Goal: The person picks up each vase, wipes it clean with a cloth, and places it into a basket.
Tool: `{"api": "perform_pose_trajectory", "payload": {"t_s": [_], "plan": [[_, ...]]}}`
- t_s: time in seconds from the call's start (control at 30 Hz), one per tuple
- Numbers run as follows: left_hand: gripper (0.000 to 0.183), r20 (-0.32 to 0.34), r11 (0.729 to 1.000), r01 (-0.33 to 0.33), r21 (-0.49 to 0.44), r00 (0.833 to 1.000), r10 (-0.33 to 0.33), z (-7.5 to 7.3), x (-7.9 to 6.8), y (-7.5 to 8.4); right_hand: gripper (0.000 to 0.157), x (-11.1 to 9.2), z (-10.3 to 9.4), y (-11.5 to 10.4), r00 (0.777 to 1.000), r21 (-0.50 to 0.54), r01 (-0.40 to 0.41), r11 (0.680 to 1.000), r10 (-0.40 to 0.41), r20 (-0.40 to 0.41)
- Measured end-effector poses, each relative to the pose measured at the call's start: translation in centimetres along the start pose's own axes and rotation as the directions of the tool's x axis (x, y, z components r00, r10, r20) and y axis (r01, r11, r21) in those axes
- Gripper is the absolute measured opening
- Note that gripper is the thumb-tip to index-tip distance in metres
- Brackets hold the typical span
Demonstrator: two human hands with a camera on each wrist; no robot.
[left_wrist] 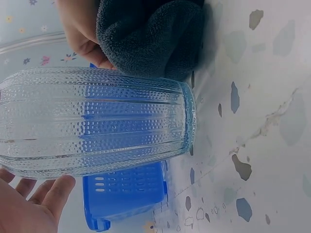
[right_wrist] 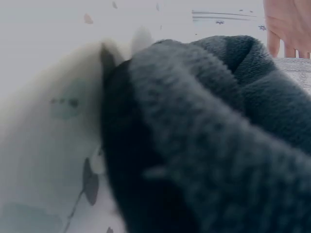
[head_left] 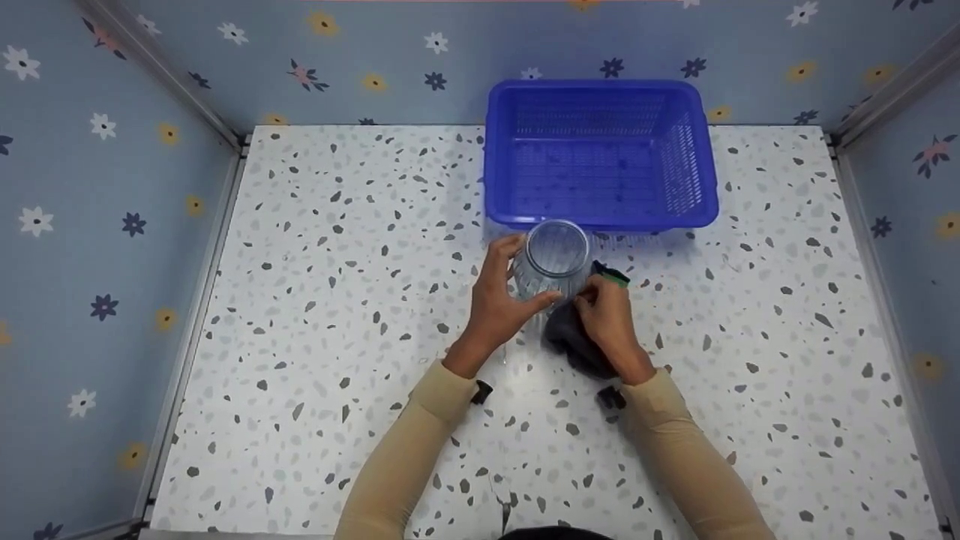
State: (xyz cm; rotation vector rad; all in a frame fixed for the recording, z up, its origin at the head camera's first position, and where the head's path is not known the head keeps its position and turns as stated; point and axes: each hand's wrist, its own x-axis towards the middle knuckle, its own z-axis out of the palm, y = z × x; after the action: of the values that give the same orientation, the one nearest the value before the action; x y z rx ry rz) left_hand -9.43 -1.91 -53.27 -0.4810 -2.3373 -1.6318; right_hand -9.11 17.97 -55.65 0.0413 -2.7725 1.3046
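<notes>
My left hand [head_left: 496,304] grips a clear ribbed glass jar [head_left: 553,283] round its side, thumb at the front. The jar stands upright with its mouth facing up; in the left wrist view its dotted, fluted wall [left_wrist: 97,124] shows, base close over the table. A dark grey fluffy cloth [head_left: 571,337] is pinched in my right hand [head_left: 609,316], right at the jar's right side. The cloth has a green strip on its far edge and hangs down below my wrist. In the right wrist view the bunched cloth [right_wrist: 209,121] hides most of the scene.
Just beyond the jar, a blue plastic basket [head_left: 600,228] with slotted walls stands against the back wall. The speckled white table [head_left: 337,300] is bounded by flower-patterned panels [head_left: 97,247] at the left, back and right.
</notes>
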Motion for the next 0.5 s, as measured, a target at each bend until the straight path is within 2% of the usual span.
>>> {"api": "perform_pose_trajectory", "payload": {"t_s": [0.2,0.3,0.5], "plan": [[0.087,0.001,1.000,0.003,0.003,1.000,-0.003,0.1,0.0,0.0,0.005,-0.1,-0.3,-0.3,0.999,0.019,-0.043,0.999,0.043,0.016],[0.087,0.005,1.000,0.011,-0.004,1.000,-0.011,0.1,0.0,0.0,0.005,-0.2,-1.0,-0.9,0.998,0.051,-0.056,0.997,0.056,-0.004],[0.087,0.005,1.000,0.006,0.003,1.000,-0.006,0.0,0.0,0.0,0.006,-0.5,-3.5,-3.3,0.997,0.139,0.023,0.990,-0.012,-0.077]]}}
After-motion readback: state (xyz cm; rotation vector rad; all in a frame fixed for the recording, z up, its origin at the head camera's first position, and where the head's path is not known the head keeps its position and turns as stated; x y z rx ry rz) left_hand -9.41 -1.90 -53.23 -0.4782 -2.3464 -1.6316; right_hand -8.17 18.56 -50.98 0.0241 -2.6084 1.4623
